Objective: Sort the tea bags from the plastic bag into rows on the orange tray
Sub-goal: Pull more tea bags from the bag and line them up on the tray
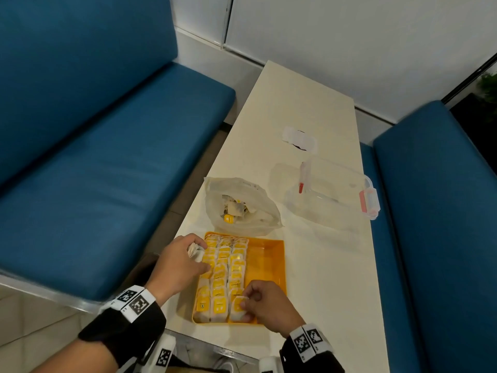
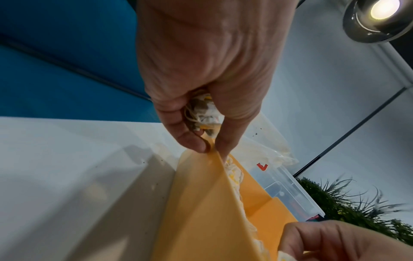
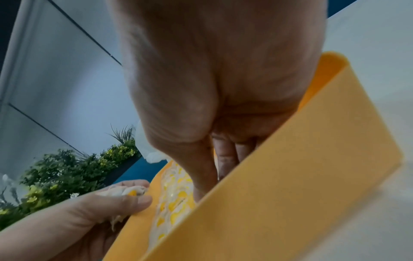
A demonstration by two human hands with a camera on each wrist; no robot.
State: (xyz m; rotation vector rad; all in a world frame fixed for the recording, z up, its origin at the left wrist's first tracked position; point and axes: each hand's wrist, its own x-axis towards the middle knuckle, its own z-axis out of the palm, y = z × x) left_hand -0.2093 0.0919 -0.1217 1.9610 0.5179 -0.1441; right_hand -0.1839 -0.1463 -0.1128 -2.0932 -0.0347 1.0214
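Note:
The orange tray (image 1: 269,265) lies at the table's near end, with yellow-tagged tea bags (image 1: 223,267) in three rows along its left side. Behind it gapes the plastic bag (image 1: 239,203), more tea bags inside. My left hand (image 1: 200,254) grips a bunch of tea bags (image 2: 203,113) at the tray's left rim (image 2: 201,203). My right hand (image 1: 246,302) pinches one tea bag (image 1: 238,308) at the near end of the third row. In the right wrist view, its fingers (image 3: 225,159) reach down inside the tray wall (image 3: 279,185).
A clear plastic box with red latches (image 1: 333,192) stands right of the bag, a small white packet (image 1: 300,138) farther back. Blue benches (image 1: 94,170) flank the narrow white table (image 1: 322,265). The tray's right half is bare.

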